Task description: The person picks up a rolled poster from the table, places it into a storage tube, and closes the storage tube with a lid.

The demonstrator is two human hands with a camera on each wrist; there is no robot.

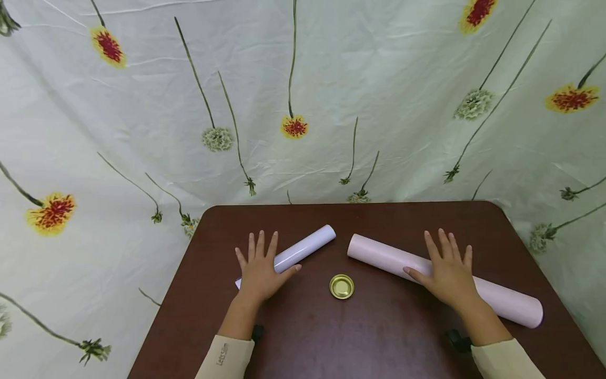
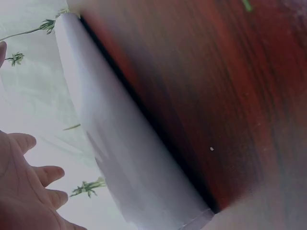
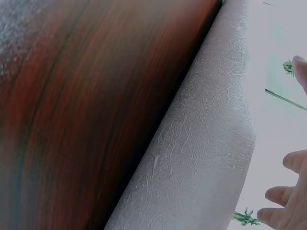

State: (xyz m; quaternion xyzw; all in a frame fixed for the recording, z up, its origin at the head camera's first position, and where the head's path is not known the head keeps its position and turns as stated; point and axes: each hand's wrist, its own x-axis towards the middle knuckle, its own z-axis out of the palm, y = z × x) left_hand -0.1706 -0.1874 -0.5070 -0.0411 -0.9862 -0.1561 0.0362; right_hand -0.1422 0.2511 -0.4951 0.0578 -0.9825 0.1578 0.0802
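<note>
My left hand (image 1: 259,273) is spread over the near part of a thin, glossy white roll (image 1: 310,245), hiding some of it. In the left wrist view, that roll (image 2: 110,120) lies on the table with the spread fingers (image 2: 48,175) apart from it. My right hand (image 1: 450,276) has its fingers spread over a longer, thicker pale pink roll (image 1: 506,301). The right wrist view shows the textured surface of this roll (image 3: 192,134) beside the fingers (image 3: 278,195). Between the hands sits a small round gold dish (image 1: 342,287), resembling a lid. Neither hand grips anything.
All of these lie on a dark reddish-brown wooden table (image 1: 341,337) with rounded far corners. Behind its far edge hangs a pale cloth (image 1: 407,79) printed with flowers. Dark wrist straps (image 1: 458,341) and cream sleeves (image 1: 508,360) show at the near side.
</note>
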